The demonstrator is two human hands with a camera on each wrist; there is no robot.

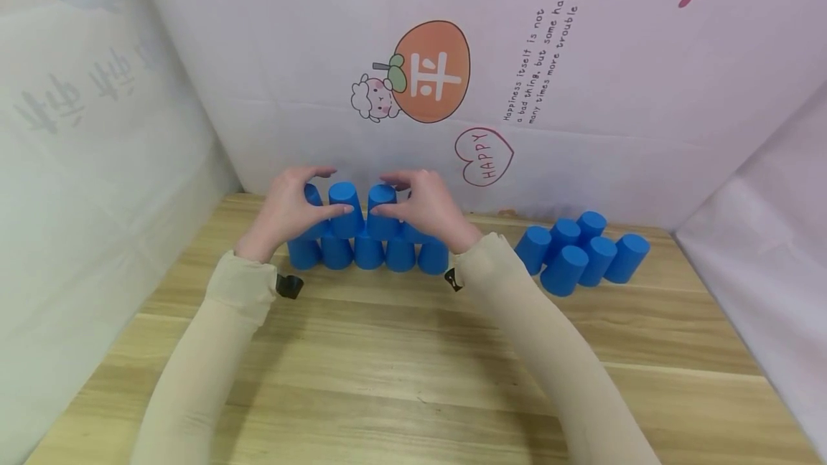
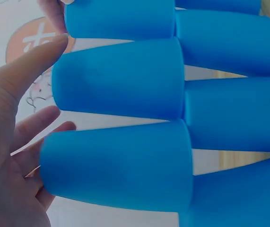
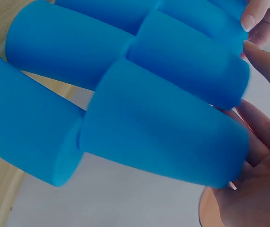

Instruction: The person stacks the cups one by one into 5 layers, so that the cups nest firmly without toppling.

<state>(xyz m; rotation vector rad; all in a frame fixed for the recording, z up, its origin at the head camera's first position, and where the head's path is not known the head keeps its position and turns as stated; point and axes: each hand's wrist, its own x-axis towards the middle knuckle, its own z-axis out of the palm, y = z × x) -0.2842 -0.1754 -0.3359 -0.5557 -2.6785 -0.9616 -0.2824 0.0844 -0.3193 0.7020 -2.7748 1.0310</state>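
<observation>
Several blue cups stand upside down in a bottom row [image 1: 369, 253], with a second row of upside-down cups on top. My left hand [image 1: 291, 203] is around the left part of the upper row. Its thumb lies in front of an inner cup [image 1: 344, 210], near its top end, and its fingers extend behind the cups. Opposite it, my right hand [image 1: 429, 203] reaches around the neighbouring inner cup [image 1: 382, 214], thumb in front and fingers behind. In the right wrist view, the outer upper cup [image 3: 163, 127] lies close to the right palm. Firm contact is hard to make out.
More upside-down blue cups [image 1: 563, 271] stand in a cluster on the right of the wooden table [image 1: 400, 364]. A printed white cloth [image 1: 291, 56] rises behind the rows, and pale cloth sides flank the table. Dark wrist pieces [image 1: 289, 285] show below the cuffs.
</observation>
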